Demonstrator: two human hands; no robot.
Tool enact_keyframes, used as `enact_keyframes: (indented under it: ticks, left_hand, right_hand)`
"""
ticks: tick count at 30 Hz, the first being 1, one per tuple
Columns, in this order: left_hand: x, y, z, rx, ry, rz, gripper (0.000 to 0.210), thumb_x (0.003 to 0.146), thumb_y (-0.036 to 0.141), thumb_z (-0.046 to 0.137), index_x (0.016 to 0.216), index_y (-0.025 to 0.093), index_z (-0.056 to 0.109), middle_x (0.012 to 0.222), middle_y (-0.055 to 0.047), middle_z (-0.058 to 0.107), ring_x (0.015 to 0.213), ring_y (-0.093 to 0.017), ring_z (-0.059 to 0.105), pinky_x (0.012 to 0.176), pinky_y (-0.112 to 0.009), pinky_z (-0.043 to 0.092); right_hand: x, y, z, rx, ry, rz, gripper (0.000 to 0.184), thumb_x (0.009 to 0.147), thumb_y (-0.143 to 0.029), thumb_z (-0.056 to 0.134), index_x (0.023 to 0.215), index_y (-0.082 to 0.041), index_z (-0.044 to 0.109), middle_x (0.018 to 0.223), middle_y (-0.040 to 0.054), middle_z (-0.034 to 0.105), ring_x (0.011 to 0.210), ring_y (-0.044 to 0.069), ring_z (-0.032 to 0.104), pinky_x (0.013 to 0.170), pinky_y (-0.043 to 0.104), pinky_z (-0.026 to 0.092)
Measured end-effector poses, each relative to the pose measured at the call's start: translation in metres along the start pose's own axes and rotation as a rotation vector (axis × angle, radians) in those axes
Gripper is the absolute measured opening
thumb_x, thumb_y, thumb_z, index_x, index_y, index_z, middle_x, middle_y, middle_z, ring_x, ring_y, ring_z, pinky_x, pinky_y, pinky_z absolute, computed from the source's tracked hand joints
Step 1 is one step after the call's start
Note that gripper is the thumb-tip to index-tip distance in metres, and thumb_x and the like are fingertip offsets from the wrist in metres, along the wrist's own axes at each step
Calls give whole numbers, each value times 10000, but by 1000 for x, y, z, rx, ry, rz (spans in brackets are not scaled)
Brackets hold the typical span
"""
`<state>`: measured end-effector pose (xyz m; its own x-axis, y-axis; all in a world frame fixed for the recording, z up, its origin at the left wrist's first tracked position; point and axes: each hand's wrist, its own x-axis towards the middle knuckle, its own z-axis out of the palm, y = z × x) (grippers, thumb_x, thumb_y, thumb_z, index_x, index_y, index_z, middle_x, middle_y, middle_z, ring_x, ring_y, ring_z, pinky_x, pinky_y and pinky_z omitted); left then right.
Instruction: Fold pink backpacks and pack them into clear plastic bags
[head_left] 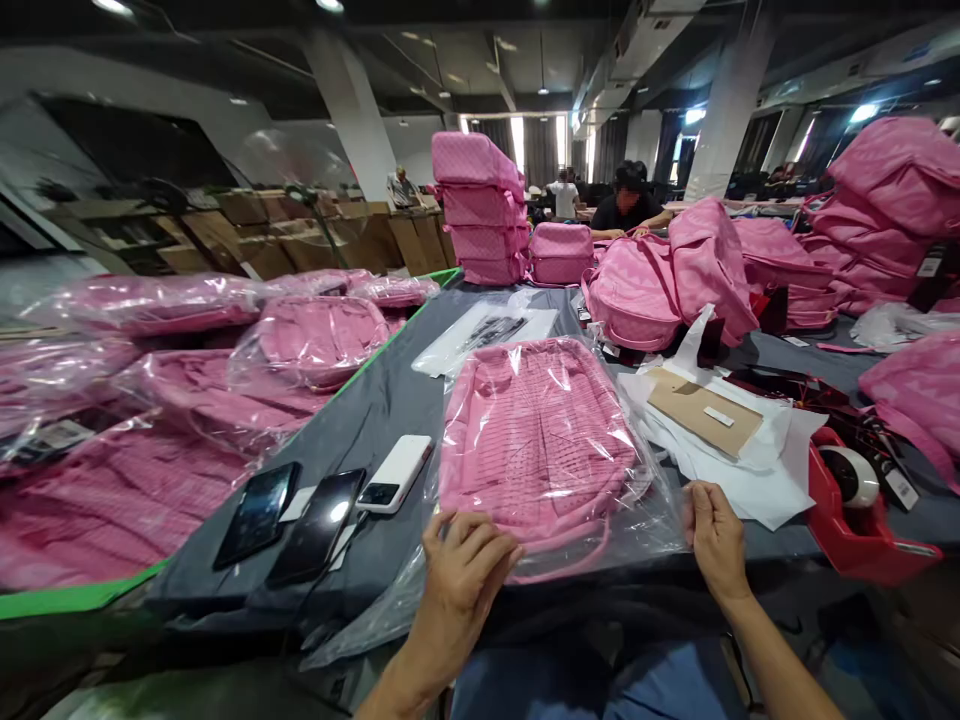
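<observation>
A pink backpack [536,440] lies flat on the dark table in front of me, strap side up, inside a clear plastic bag [660,510]. My left hand [469,565] rests at the lower left of the backpack, its fingers curled together on the plastic near the bag's open-looking end. At the right, my right hand [712,535] pinches the edge of the clear plastic, drawing it out sideways from the backpack. Loose film hangs over the table edge below my left hand.
Phones [319,525] and a white power bank [395,474] lie left. A red tape dispenser [847,510], white paper [772,480] and brown card [705,410] are right. Bagged pink backpacks [180,390] fill the left side; more pink bags [637,285] stand behind. A person [630,205] works across the table.
</observation>
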<state>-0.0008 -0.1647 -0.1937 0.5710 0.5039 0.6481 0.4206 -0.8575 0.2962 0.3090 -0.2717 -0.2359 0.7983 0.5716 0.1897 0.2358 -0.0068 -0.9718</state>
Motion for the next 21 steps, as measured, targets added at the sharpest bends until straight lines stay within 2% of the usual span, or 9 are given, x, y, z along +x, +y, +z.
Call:
enact_keyframes:
  ticks: [2,4,6,8,13,16,18,21]
  left_hand:
    - [14,-10,4,-65,-54,-32,205,1017,289,540,895,258,702,795,21,715,891,-190,630,998,-413,319]
    - [26,-22,9,-200,-180,-139,261,986,352,561,800,241,706,740,8,698,805,-190,618,866,-369,392]
    - [33,-33,13,-341,-313,-269,298,938,402,590,721,226,694,707,-4,682,746,-190,596,744,-331,408]
    - [36,-39,16,-425,-379,-374,305,896,431,606,693,218,690,701,-13,672,735,-194,587,709,-318,412]
    - [38,-34,17,-465,-386,-518,308,830,472,616,679,212,684,695,-24,651,725,-202,574,673,-309,423]
    - [41,-29,16,-444,-409,-530,303,830,461,590,680,209,667,699,-26,645,731,-205,564,662,-307,417]
    - [43,-28,15,-448,-436,-520,308,836,458,566,675,208,648,695,-23,637,726,-202,553,661,-307,410]
    - [44,-29,14,-453,-462,-508,326,841,473,559,669,207,636,692,-21,628,731,-199,542,657,-304,398]
  right_hand:
    - [0,-1,-2,-20,70,-6,684,740,-912,517,836,-237,566,560,-42,516,440,140,502,361,248,413]
    - [2,-1,-5,-46,93,-10,670,753,-902,517,841,-239,560,532,-53,507,399,132,478,351,248,394]
    - [8,0,-6,-57,61,-4,636,774,-871,535,838,-239,555,499,-69,487,351,116,429,334,243,344]
    - [16,3,-5,-58,19,5,611,778,-848,558,833,-239,553,491,-75,485,335,110,408,330,241,312]
    - [42,17,10,-154,-93,67,672,675,-915,560,765,-249,563,472,-57,506,340,135,435,345,267,336]
    - [51,20,15,-261,-142,26,703,666,-956,478,659,-256,537,445,-39,491,376,155,461,395,286,360]
    - [52,19,9,-303,-127,-26,698,702,-946,447,656,-255,535,455,-38,480,407,156,465,431,291,368]
    - [46,18,-11,-289,-110,-4,647,750,-902,474,723,-258,528,459,-68,432,397,144,419,422,285,348]
